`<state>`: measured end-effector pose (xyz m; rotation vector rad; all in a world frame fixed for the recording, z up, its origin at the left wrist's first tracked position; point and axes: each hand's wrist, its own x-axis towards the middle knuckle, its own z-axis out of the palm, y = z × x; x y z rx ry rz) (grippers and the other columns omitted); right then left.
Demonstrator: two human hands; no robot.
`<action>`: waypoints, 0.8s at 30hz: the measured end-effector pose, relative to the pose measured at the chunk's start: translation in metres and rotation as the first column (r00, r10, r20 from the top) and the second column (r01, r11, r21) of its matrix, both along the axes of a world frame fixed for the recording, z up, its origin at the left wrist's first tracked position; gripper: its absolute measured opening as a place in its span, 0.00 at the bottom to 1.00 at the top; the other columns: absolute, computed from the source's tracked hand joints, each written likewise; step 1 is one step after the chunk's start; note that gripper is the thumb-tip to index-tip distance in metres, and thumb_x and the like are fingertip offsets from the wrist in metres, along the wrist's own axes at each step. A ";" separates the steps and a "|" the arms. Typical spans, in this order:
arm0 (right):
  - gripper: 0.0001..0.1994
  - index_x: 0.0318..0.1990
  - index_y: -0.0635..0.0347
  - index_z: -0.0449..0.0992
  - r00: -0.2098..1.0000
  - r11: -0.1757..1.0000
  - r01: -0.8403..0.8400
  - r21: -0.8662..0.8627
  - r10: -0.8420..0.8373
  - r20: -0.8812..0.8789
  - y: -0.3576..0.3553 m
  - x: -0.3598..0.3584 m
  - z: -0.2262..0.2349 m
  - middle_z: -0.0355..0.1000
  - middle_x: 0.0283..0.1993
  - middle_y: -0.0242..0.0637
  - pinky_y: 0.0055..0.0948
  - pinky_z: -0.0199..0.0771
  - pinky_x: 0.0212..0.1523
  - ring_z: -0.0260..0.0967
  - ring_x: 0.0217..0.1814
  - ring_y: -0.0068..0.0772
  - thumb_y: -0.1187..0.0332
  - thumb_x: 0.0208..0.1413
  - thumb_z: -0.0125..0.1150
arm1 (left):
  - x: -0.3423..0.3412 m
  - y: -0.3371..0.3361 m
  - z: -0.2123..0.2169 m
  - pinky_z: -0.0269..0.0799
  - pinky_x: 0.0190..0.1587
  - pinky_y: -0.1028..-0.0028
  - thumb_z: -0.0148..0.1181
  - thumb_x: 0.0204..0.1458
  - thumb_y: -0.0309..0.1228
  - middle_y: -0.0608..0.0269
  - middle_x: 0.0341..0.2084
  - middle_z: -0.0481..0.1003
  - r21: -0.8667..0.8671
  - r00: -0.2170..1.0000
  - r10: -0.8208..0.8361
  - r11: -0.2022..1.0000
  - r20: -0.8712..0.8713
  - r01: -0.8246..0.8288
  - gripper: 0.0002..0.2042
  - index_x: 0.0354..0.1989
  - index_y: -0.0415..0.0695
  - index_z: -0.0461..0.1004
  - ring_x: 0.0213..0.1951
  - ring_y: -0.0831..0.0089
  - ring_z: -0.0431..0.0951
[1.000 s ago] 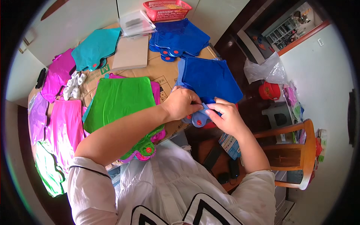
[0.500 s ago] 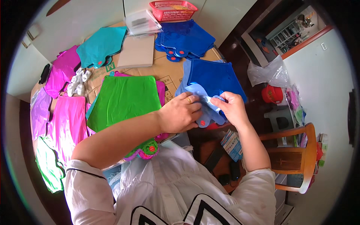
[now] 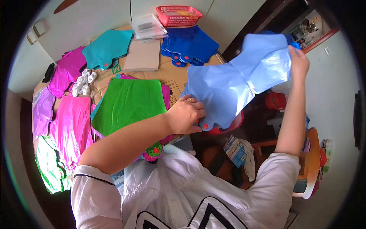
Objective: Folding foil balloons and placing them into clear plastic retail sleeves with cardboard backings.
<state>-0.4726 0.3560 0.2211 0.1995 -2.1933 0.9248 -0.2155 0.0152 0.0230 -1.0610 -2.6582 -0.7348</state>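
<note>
A light blue, shiny foil sheet (image 3: 232, 82) with scalloped ends stretches between my hands, creased across its middle. It slopes from the table's right edge up toward the right, and darker blue shows behind its raised end. My right hand (image 3: 299, 63) pinches that raised far end, with the fingers partly hidden behind it. At the lower left, my left hand (image 3: 187, 115) has its fingers curled over the sheet's scalloped edge, near a red dot. To the left of that hand lies a stack of green foil sheets (image 3: 131, 101), with magenta ones showing beneath.
On the cardboard-topped table (image 3: 103, 82) lie teal sheets (image 3: 106, 45), dark blue sheets (image 3: 192, 44), pink sheets (image 3: 72, 122) and a cardboard piece (image 3: 143, 55). A red basket (image 3: 179, 16) stands at the back. A wooden chair (image 3: 313, 160) and a red bucket (image 3: 275, 100) are at right.
My right hand has moved up and to the right, spreading the folded light blue sheet out wide. My left hand has stayed near the same spot on its near edge.
</note>
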 end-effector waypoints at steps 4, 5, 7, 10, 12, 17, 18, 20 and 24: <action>0.20 0.44 0.60 0.81 0.994 0.971 -0.024 0.238 0.049 -0.098 -0.068 0.059 0.056 0.80 0.39 0.40 0.27 0.71 0.46 0.75 0.40 0.29 0.52 0.52 0.66 | 0.004 0.002 0.001 0.62 0.62 0.54 0.71 0.37 0.44 0.59 0.41 0.73 -0.058 0.998 0.062 0.996 -0.015 -0.063 0.23 0.41 0.45 0.76 0.52 0.58 0.73; 0.20 0.44 0.59 0.82 0.991 0.962 -0.008 0.275 0.044 -0.128 -0.082 0.068 0.063 0.80 0.39 0.39 0.27 0.71 0.46 0.75 0.40 0.30 0.51 0.52 0.65 | 0.005 0.001 0.002 0.61 0.62 0.53 0.71 0.37 0.45 0.59 0.41 0.73 -0.070 0.997 0.074 0.995 -0.009 -0.075 0.24 0.41 0.45 0.76 0.52 0.58 0.73; 0.21 0.44 0.57 0.82 0.982 0.958 0.051 0.284 0.004 -0.191 -0.082 0.070 0.077 0.80 0.39 0.39 0.27 0.71 0.46 0.76 0.41 0.31 0.50 0.53 0.65 | 0.004 0.005 0.003 0.61 0.62 0.52 0.70 0.38 0.48 0.58 0.41 0.73 -0.083 0.998 0.068 0.994 -0.003 -0.068 0.25 0.41 0.44 0.76 0.52 0.58 0.73; 0.21 0.44 0.57 0.82 0.970 0.989 0.067 0.130 -0.034 -0.239 -0.058 0.033 0.102 0.80 0.40 0.39 0.27 0.71 0.47 0.75 0.41 0.31 0.50 0.52 0.64 | 0.013 0.012 0.015 0.59 0.62 0.48 0.67 0.41 0.50 0.58 0.41 0.73 -0.130 0.992 0.118 0.984 -0.032 -0.122 0.25 0.43 0.45 0.76 0.51 0.57 0.73; 0.20 0.44 0.57 0.82 0.978 0.997 0.024 0.077 -0.008 -0.208 -0.051 0.023 0.108 0.80 0.39 0.39 0.26 0.71 0.46 0.75 0.41 0.29 0.50 0.52 0.65 | 0.017 0.023 0.016 0.59 0.61 0.47 0.68 0.39 0.52 0.58 0.42 0.73 -0.146 0.982 0.182 0.972 -0.040 -0.186 0.29 0.47 0.45 0.74 0.51 0.57 0.72; 0.19 0.43 0.61 0.82 0.982 0.987 -0.033 0.159 0.062 -0.180 -0.063 0.033 0.096 0.78 0.36 0.32 0.17 0.69 0.41 0.71 0.36 0.18 0.54 0.54 0.67 | 0.015 0.035 -0.002 0.58 0.62 0.47 0.67 0.39 0.50 0.57 0.43 0.70 -0.108 0.972 0.215 0.968 -0.093 -0.225 0.31 0.51 0.47 0.74 0.52 0.56 0.70; 0.18 0.43 0.61 0.82 0.982 0.985 -0.052 0.162 0.080 -0.169 -0.074 0.046 0.087 0.78 0.36 0.31 0.17 0.68 0.41 0.70 0.35 0.17 0.55 0.54 0.66 | 0.015 0.033 0.000 0.58 0.62 0.48 0.67 0.39 0.49 0.57 0.43 0.70 -0.110 0.976 0.206 0.971 -0.071 -0.213 0.30 0.52 0.47 0.74 0.52 0.56 0.69; 0.18 0.43 0.62 0.81 0.974 0.978 -0.159 0.137 0.178 -0.143 -0.088 0.069 0.074 0.79 0.33 0.36 0.24 0.71 0.41 0.71 0.35 0.21 0.55 0.54 0.66 | 0.013 0.031 0.003 0.58 0.62 0.48 0.67 0.39 0.46 0.57 0.43 0.69 -0.102 0.983 0.180 0.978 -0.047 -0.184 0.29 0.52 0.48 0.74 0.52 0.56 0.69; 0.18 0.40 0.65 0.81 0.964 0.958 -0.256 0.126 0.262 -0.036 -0.118 0.084 0.044 0.74 0.28 0.27 0.18 0.66 0.35 0.64 0.31 0.13 0.56 0.54 0.67 | 0.012 0.017 0.006 0.58 0.62 0.47 0.66 0.39 0.44 0.56 0.44 0.69 -0.138 0.982 0.188 0.973 -0.009 -0.188 0.28 0.52 0.48 0.75 0.52 0.56 0.69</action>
